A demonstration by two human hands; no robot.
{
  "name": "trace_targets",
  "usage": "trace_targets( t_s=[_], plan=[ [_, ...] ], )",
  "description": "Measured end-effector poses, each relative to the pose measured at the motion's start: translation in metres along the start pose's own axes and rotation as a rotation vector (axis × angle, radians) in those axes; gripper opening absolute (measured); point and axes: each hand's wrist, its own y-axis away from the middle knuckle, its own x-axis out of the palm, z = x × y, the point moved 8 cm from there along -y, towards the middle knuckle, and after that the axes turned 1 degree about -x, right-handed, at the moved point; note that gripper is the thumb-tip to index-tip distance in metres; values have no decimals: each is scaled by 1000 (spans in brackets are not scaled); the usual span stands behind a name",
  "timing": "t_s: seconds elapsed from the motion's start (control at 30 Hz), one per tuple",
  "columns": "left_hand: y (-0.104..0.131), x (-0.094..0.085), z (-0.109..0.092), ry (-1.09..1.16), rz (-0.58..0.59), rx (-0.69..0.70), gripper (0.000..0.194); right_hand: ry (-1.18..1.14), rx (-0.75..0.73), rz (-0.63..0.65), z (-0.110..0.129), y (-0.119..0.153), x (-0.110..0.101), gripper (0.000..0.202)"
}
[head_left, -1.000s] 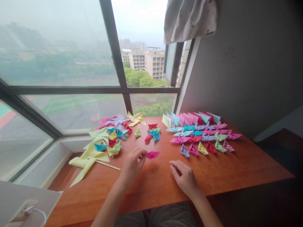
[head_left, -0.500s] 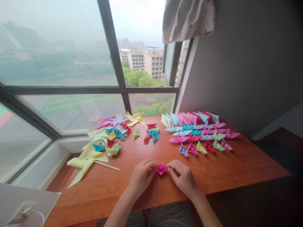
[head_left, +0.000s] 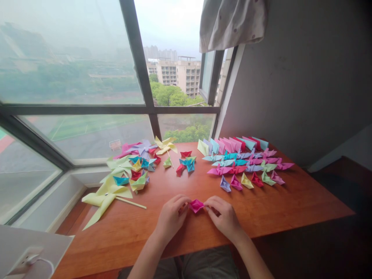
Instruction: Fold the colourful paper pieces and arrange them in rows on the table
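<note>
A magenta paper boat [head_left: 197, 206] is at the near middle of the wooden table [head_left: 122, 236], its hollow side facing up. My left hand [head_left: 173, 213] pinches its left tip between thumb and fingers. At the opposite tip, my right hand [head_left: 222, 213] pinches it the same way. Beyond my right hand, several small paper boats stand in a row, among them a yellow paper boat [head_left: 247, 181] and a red paper boat [head_left: 257, 180].
Folded paper cranes [head_left: 238, 162] and upright paper pieces [head_left: 229, 145] line the back right. A yellow pinwheel [head_left: 107, 195] with its stick lies at left, near more pinwheels and boats. A small boat cluster [head_left: 188, 164] sits at the back middle. Windows border the table.
The magenta boat has shifted slightly left and up in view, its middle looking a little wider and flatter. Both hands keep hold of its tips.
</note>
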Motion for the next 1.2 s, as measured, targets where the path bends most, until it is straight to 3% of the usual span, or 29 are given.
trace_targets(
  t_s=[0.2, 0.37, 0.47, 0.6, 0.7, 0.8, 0.97, 1.2],
  plan=[
    [1, -1, 6, -8, -44, -37, 27, -22, 10, -75, -1, 0, -6, 16],
    [2, -2, 12, -19, -62, -56, 29, 40, 53, -294, -12, 10, -43, 13],
    [2, -1, 11, -31, -42, -42, 28, 186, 86, -457, -29, 21, -96, 13],
    [1, 0, 8, -54, -18, -31, 25, 472, 145, -659, -68, 41, -190, 19],
    [0, 0, 6, -61, -14, -28, 24, 666, 230, -720, -107, 56, -251, 27],
    [-1, -2, 4, -73, -17, -27, 23, 805, 314, -734, -145, 72, -289, 32],
    [-2, -3, 3, -92, -21, -21, 22, 890, 358, -668, -189, 89, -304, 30],
    [-3, -2, 5, -117, -16, -9, 21, 971, 351, -667, -212, 88, -300, 29]
  ],
)
